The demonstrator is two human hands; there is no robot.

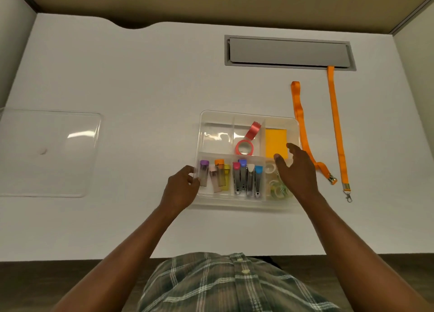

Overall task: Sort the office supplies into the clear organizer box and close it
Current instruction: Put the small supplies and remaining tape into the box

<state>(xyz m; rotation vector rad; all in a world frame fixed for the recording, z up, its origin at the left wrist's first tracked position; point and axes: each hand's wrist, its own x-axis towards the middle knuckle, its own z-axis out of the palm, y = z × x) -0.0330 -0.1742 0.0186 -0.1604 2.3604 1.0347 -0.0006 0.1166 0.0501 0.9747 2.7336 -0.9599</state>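
The clear organizer box [204, 119] sits open at the middle of the white desk. Its compartments hold two red tape rolls [244, 147], an orange sticky-note pad [276, 142], several small staple cases [217, 175], several mini staplers [247, 178] and clear tape rolls [278, 190]. The back-left compartment holds nothing. My left hand [182, 188] grips the box's left wall, fingers curled at the rim. My right hand [297, 171] hovers over the front-right compartment, fingers loosely spread and holding nothing. The clear lid [47, 153] lies flat at the far left.
Two orange lanyards [303, 128] [337, 128] lie right of the box, metal clips toward me. A grey cable flap [288, 52] is set into the desk behind them. Partition walls enclose the desk on three sides.
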